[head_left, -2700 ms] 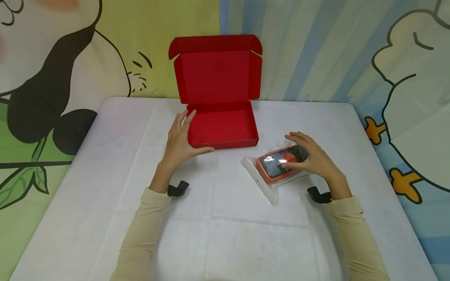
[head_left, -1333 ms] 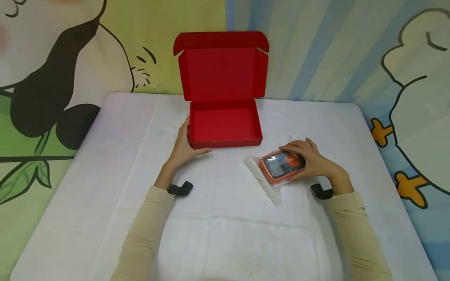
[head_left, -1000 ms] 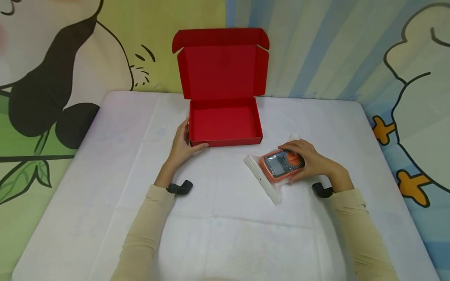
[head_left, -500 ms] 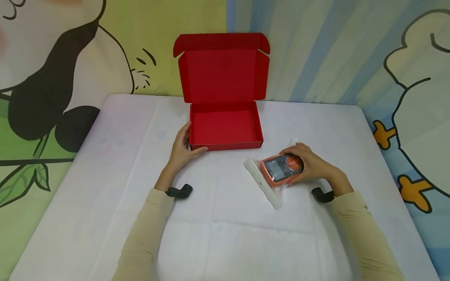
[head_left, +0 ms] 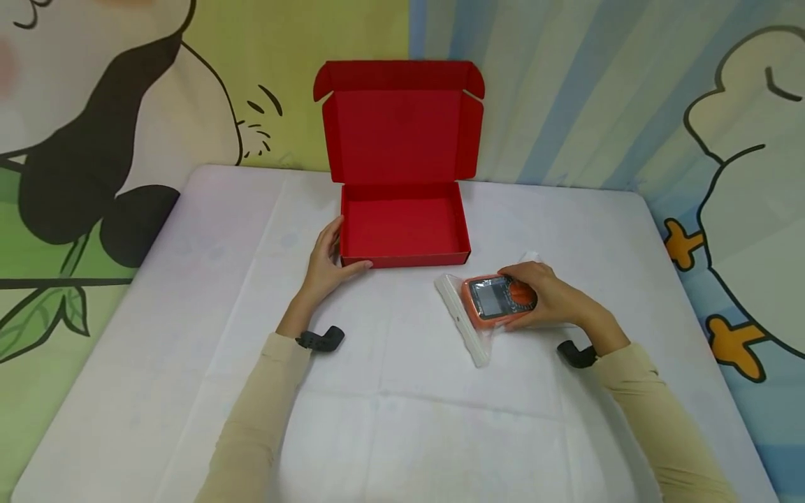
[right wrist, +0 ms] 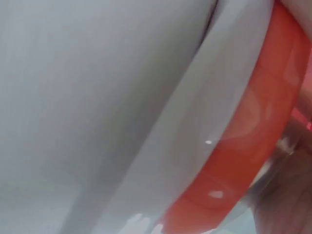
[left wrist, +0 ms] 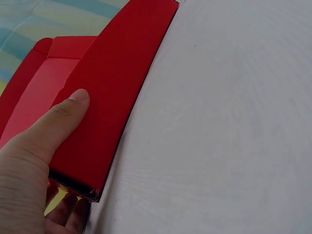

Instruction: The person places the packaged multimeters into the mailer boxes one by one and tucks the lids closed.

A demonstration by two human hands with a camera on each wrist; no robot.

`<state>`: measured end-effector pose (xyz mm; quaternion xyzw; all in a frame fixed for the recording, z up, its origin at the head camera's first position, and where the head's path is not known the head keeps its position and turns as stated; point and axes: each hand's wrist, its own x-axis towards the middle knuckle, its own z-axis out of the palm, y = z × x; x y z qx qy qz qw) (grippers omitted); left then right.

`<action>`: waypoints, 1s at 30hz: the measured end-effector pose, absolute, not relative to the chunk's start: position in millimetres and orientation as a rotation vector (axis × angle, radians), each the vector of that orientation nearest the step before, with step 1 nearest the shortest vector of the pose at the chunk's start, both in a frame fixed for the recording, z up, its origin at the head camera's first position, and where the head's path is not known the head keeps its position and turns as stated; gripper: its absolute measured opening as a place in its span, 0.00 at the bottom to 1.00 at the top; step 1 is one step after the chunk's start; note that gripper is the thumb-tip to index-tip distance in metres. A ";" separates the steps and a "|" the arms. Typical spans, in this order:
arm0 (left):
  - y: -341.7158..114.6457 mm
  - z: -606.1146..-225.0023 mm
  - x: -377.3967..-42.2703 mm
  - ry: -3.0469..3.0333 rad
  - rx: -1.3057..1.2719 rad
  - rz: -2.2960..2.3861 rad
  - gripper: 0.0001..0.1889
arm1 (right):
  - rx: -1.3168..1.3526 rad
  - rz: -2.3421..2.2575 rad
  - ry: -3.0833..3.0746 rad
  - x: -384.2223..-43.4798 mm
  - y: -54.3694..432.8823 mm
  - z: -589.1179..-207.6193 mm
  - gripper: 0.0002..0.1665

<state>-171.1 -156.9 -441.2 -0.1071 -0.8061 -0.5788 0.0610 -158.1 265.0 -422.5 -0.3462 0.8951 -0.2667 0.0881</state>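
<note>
A: Where is the multimeter at this moment?

B: It is at about four o'clock from the red box, inside a clear plastic bag. The zip strip of the bag lies at eight o'clock from the multimeter. The orange dial is at its three o'clock end, close to the right hand.

A: How does this hand hold it?

B: It is clamped on the multimeter through the bag, with the fingers on the twelve o'clock side and the thumb on the six o'clock side. Whether the underside touches the white tablecloth, I cannot tell.

A: And the left hand?

B: This one is at eight o'clock from the box and grips its near corner. In the left wrist view, the thumb presses on the front wall, while the fingers, partly hidden, go around the side.

A: In which position is the box?

B: It stands flat on the tablecloth, with its lid raised at twelve o'clock.

A: What else do you see?

B: Beige sleeves, a black camera on each wrist, and a striped wall covering behind the table.
</note>
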 end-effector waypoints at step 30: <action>-156.8 -443.5 -169.6 -2.489 -0.304 -1.716 0.48 | -0.598 -0.794 3.088 -129.9 254.8 -374.6 0.52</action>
